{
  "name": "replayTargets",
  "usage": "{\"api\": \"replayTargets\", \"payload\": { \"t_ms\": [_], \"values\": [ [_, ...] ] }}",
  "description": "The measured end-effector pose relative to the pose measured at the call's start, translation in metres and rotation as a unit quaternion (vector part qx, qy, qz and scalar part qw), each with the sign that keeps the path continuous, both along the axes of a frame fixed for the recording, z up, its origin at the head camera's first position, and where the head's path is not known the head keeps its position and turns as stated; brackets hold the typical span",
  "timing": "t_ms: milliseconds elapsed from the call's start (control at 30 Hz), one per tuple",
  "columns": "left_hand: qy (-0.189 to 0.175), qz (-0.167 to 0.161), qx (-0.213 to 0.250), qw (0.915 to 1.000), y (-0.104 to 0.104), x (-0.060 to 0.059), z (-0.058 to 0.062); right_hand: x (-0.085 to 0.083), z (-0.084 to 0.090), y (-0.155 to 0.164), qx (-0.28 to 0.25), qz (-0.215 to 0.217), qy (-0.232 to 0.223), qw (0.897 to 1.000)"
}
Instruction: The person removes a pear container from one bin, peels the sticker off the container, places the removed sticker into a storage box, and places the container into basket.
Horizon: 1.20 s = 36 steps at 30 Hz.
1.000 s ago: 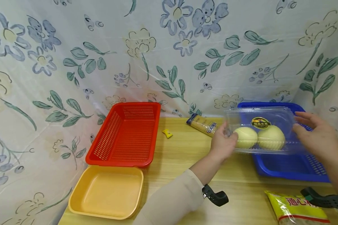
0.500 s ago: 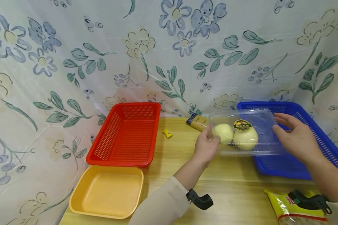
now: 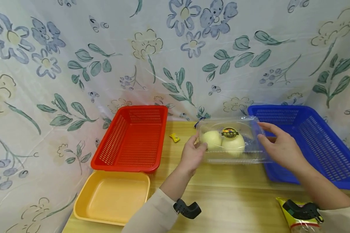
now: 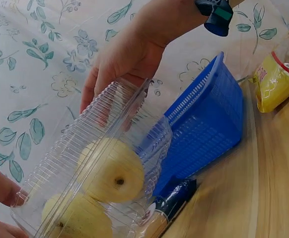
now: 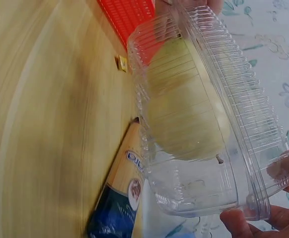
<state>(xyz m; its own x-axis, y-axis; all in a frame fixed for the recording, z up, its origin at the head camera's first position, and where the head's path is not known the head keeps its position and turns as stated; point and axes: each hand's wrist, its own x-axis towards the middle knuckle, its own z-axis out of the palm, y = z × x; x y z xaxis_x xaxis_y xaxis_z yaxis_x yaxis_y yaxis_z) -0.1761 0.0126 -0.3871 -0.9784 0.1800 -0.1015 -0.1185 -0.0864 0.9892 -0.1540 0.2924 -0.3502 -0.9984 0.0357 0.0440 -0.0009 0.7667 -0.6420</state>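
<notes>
Both hands hold a clear plastic clamshell box with a black and gold label on its lid. Inside lie two pale yellow pears, side by side toward the box's left end in the head view. The left hand grips the left short side, thumb on the front. At the opposite end, the right hand pinches the right side between thumb and fingers. In the wrist views the box hangs above the wooden table. Behind it lies a pasta packet, mostly hidden in the head view.
A red basket stands at the back left, with a tan tray in front of it. A small yellow candy lies beside the red basket. The blue basket stands right, and a yellow snack bag lies front right.
Both hands have carried the clamshell box with the pears leftward, from over the blue basket to over the table in front of the pasta packet. The blue basket now shows more fully.
</notes>
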Motion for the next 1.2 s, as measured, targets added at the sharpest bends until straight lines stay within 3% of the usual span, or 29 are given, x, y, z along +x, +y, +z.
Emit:
{"api": "replayTargets", "payload": {
  "t_ms": [633, 1200],
  "values": [
    [0.030, 0.014, -0.057, 0.9978, -0.086, -0.001, 0.006, -0.008, 0.002, -0.074, -0.045, 0.072, 0.029, 0.996],
    [0.030, 0.022, -0.114, 0.9927, -0.161, 0.000, 0.024, -0.014, 0.003, -0.133, -0.080, 0.123, 0.038, 0.988]
  ]
}}
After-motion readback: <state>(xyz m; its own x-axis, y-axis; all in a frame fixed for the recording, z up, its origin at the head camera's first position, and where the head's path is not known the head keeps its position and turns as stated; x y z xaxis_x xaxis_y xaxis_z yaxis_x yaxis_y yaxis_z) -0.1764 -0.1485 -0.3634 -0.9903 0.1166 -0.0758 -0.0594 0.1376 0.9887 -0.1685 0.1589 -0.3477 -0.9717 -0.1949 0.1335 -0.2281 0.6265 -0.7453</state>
